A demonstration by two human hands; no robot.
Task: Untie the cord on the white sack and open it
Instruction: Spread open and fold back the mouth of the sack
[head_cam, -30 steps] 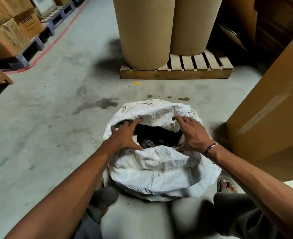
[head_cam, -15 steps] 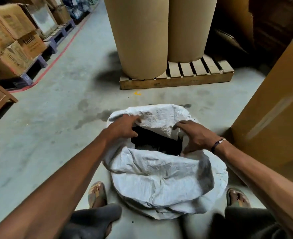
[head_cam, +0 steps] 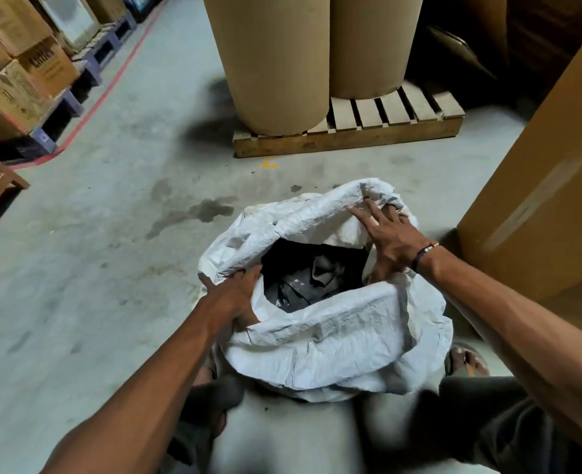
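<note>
The white sack [head_cam: 330, 340] stands on the concrete floor between my feet, its mouth spread wide and its rim rolled outward. Dark, crumpled contents [head_cam: 312, 277] show inside the opening. My left hand [head_cam: 233, 294] grips the rim on the left side, fingers curled over the edge. On the far right part of the rim my right hand [head_cam: 387, 236] presses down on the fabric, fingers spread, some tucked under a fold. No cord is visible anywhere.
A wooden pallet [head_cam: 351, 133] with two tall brown paper rolls [head_cam: 269, 59] stands just beyond the sack. A large cardboard box [head_cam: 542, 186] is close on the right. Stacked cartons [head_cam: 19, 73] on blue pallets line the far left behind a red floor line.
The sack's mouth has been pulled wider. My left hand slid down to the near-left rim, and my right hand moved out to the far-right rim. The camera tilted slightly.
</note>
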